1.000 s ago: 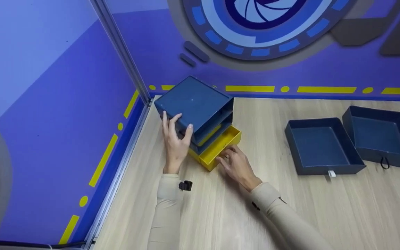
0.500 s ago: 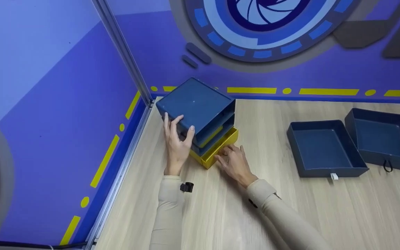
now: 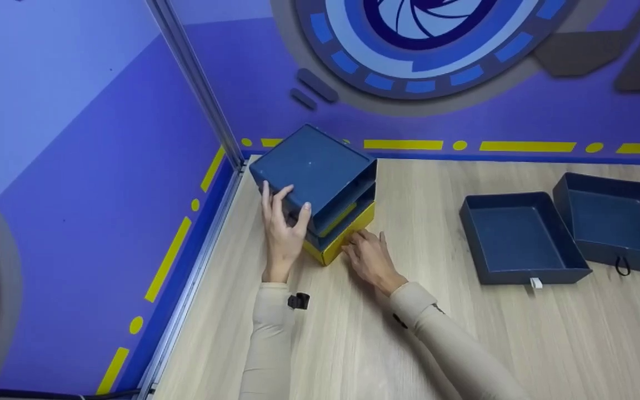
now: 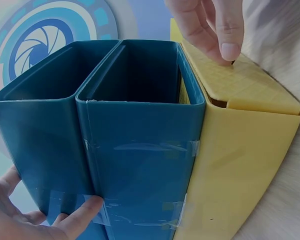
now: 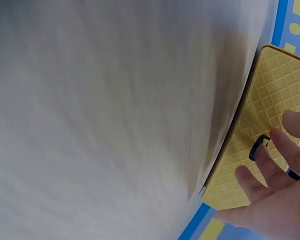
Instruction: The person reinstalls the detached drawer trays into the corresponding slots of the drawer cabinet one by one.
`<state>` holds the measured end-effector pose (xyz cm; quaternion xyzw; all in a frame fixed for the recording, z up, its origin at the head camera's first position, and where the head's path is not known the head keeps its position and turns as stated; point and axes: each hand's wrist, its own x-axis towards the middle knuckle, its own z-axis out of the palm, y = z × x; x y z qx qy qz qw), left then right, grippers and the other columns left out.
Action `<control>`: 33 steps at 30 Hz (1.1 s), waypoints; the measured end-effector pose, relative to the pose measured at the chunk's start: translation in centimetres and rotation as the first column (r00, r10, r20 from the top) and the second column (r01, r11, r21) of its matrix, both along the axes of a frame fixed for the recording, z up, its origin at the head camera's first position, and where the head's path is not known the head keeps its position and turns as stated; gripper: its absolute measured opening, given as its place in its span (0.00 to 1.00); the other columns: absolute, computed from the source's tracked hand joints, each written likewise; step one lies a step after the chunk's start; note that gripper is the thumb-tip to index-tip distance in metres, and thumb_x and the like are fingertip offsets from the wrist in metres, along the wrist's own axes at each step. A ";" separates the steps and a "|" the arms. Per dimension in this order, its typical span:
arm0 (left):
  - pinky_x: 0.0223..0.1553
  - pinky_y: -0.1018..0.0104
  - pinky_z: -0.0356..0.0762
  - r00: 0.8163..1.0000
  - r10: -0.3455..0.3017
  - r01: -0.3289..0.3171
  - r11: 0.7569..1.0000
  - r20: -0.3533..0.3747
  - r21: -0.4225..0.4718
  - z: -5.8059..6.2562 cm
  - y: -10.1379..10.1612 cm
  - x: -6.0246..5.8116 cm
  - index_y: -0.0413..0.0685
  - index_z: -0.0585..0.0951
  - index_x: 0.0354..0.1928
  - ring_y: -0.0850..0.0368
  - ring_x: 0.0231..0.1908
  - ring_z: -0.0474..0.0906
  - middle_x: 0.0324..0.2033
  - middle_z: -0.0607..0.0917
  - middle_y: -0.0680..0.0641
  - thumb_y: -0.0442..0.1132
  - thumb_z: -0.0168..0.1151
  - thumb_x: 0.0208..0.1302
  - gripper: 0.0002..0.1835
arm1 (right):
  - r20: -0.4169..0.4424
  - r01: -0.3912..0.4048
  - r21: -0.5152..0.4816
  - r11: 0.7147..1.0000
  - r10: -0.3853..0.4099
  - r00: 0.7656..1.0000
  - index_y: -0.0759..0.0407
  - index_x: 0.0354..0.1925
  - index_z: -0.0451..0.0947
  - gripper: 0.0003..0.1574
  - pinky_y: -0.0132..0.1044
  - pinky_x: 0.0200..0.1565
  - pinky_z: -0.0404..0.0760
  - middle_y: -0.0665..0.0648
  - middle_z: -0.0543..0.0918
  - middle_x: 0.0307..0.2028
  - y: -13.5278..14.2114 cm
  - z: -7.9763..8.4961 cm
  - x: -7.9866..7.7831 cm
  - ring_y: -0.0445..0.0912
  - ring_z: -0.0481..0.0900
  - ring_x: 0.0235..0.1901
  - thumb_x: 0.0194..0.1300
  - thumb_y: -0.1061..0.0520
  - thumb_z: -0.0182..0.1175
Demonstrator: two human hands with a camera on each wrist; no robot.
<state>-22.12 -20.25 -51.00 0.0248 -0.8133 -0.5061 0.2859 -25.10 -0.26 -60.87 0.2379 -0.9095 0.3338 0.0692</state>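
A stack of dark blue drawer housings [image 3: 311,166] stands turned at an angle in the table's back left corner, over a yellow bottom section. My left hand [image 3: 284,236] rests on the stack's left side and top edge, fingers spread; in the left wrist view its fingertips touch the blue wall. My right hand [image 3: 370,261] has its fingertips at the textured front of the yellow drawer [image 4: 245,85], which sits nearly flush with its housing. Beside these fingers, in the right wrist view, is a black loop pull [image 5: 258,147]. The upper two blue compartments are without drawers at their fronts.
Two dark blue drawers lie on the table at right, one with a white tab [image 3: 520,233], the other with a black loop [image 3: 611,214]. Decorated panels [image 3: 420,128] rise behind and at left. The wooden table [image 3: 342,339] extends in front.
The yellow drawer has slid back into the stack, from partly pulled out to nearly flush. My right hand has moved along with it; the left hand has stayed on the stack.
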 end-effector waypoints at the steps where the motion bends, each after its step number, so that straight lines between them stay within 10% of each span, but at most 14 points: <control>1: 0.79 0.32 0.56 1.000 0.000 0.000 1.000 0.003 -0.001 0.0 0.0 0.0 0.54 0.78 0.69 0.37 0.84 0.48 0.86 0.49 0.40 0.52 0.66 0.71 0.27 | -0.001 -0.003 0.002 1.000 0.003 1.000 0.64 0.50 0.86 0.14 0.80 0.70 0.61 0.65 0.87 0.54 0.0 -0.1 0.0 0.64 0.83 0.60 0.75 0.54 0.66; 16: 0.79 0.29 0.52 1.000 0.003 -0.003 1.000 0.001 -0.001 -0.3 0.0 -0.3 0.53 0.78 0.69 0.35 0.84 0.47 0.86 0.49 0.39 0.54 0.64 0.71 0.28 | -0.071 0.087 -0.040 0.995 -0.089 0.993 0.62 0.50 0.87 0.11 0.81 0.70 0.58 0.66 0.86 0.57 4.0 2.6 1.8 0.65 0.83 0.61 0.77 0.59 0.61; 24: 0.78 0.28 0.52 1.000 -0.008 0.008 1.000 0.007 0.007 -0.1 -0.4 -0.3 0.54 0.77 0.70 0.36 0.85 0.46 0.86 0.48 0.40 0.53 0.64 0.72 0.28 | -0.180 0.208 0.029 0.978 -0.199 0.963 0.66 0.48 0.87 0.10 0.71 0.62 0.76 0.70 0.87 0.53 12.4 5.7 1.6 0.68 0.85 0.53 0.75 0.62 0.61; 33: 0.78 0.27 0.51 1.000 -0.015 0.015 1.000 0.019 0.001 -0.3 -0.1 0.0 0.53 0.77 0.70 0.36 0.85 0.45 0.86 0.48 0.40 0.52 0.64 0.72 0.27 | -0.025 0.433 0.171 0.885 -0.436 0.900 0.66 0.57 0.83 0.18 0.72 0.44 0.81 0.75 0.82 0.58 23.6 8.1 5.8 0.75 0.84 0.48 0.77 0.57 0.57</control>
